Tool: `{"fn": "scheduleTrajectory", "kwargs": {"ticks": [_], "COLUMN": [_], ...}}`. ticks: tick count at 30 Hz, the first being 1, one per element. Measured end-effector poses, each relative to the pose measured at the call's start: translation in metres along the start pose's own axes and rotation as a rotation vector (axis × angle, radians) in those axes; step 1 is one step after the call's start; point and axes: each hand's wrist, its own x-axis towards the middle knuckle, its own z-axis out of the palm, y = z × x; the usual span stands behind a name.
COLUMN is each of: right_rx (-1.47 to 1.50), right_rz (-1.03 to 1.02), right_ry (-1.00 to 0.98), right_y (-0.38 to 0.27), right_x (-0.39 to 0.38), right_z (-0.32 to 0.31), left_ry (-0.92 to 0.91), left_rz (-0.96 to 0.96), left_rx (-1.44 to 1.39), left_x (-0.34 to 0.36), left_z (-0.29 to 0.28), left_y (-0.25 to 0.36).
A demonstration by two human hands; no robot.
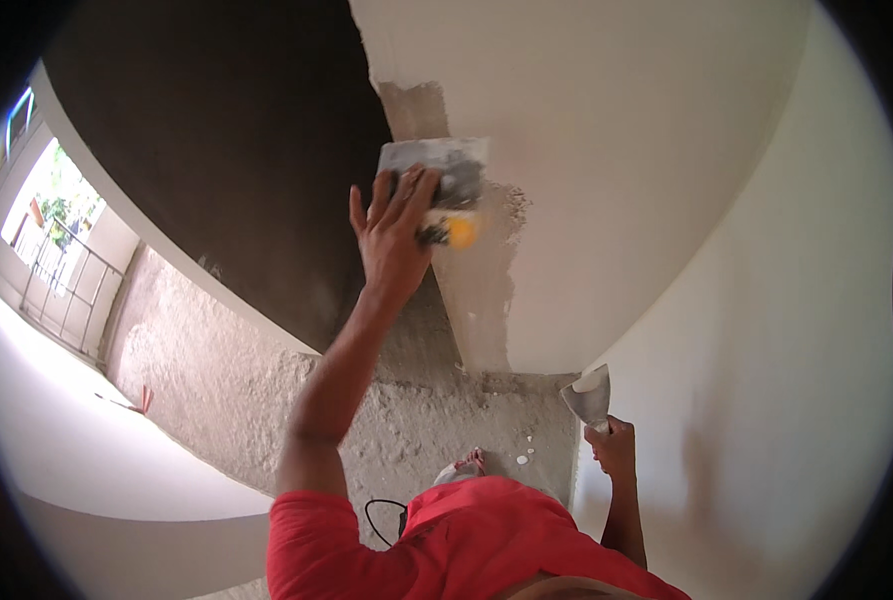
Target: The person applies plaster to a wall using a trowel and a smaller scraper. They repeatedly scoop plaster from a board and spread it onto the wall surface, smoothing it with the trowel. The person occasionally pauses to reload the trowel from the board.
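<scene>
My left hand (398, 235) is raised to the wall and grips a plastering trowel (456, 165), some of its fingers stretched over the back of the blade. The trowel has a wide, smeared steel blade and a black handle with a yellow end. Its blade lies at the wall, across the border between a dark section (226, 130) and a white-coated section (616, 160). A brownish strip (481, 300) with a ragged edge runs below the blade. Lower right, my right hand (614, 447) is closed around a putty knife (590, 400), blade upward, with white paste on it.
Another pale wall (766, 380) curves up on the right. Rough concrete floor (436, 425) shows below, with white spots (523, 459) near my foot (471, 461). At far left are a metal railing (71, 285) and a bright opening. A black cable loop (369, 520) shows beside my red shirt.
</scene>
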Motion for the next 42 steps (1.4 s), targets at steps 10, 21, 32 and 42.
{"fn": "scheduleTrajectory", "kwargs": {"ticks": [10, 21, 32, 42], "right_rx": [-0.150, -0.183, -0.114, -0.053], "right_rz": [0.072, 0.151, 0.163, 0.110], "right_ry": [0.026, 0.134, 0.174, 0.215], "right_y": [-0.059, -0.075, -0.072, -0.072], "right_x": [-0.018, -0.033, -0.035, -0.042], "right_z": [0.008, 0.024, 0.025, 0.027], "left_ry": [0.299, 0.437, 0.561, 0.714], "left_rz": [-0.411, 0.015, 0.111, 0.346], "left_rx": [-0.877, -0.892, -0.891, -0.747], "left_x": [-0.026, 0.065, 0.177, 0.292], "left_z": [0.068, 0.081, 0.027, -0.029], "left_y": [-0.094, -0.110, -0.104, -0.102]}}
